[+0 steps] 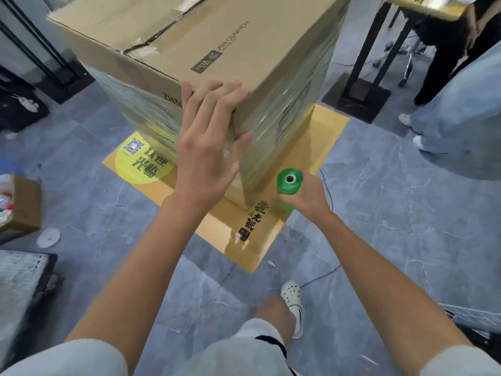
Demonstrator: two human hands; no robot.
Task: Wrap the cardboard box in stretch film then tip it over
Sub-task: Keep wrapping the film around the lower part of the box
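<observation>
The cardboard box (217,36) stands tall and upright in the middle of things, taped top flaps facing up, and its sides are banded in glossy stretch film (282,126) from low down to just under the top rim, where bare cardboard shows. The left hand (208,147) is right on the box's near corner, fingers spread and straight, palm flat against the wrapped edge, fingertips reaching up to the top rim. Just off the box's right face, low by that same near corner, the right hand (306,196) grips a green roll of stretch film (289,181), fingers curled round it, the hollow core pointing up at the camera; whether film runs from the roll to the box, I cannot tell. Under the box lies a flat cardboard sheet (225,229), sticking out on the near and right sides, with a yellow round sticker (141,164) showing at the box's left foot. Beyond the sheet it's grey tiled floor (379,213). Well left of the box sits a small open carton (24,204) with a white disc (48,238) beside it. Right of the box stands a black table leg (363,77), and past it, a bystander in pale jeans (455,126). Nearer than the box, the wearer's white clog (293,299).
</observation>
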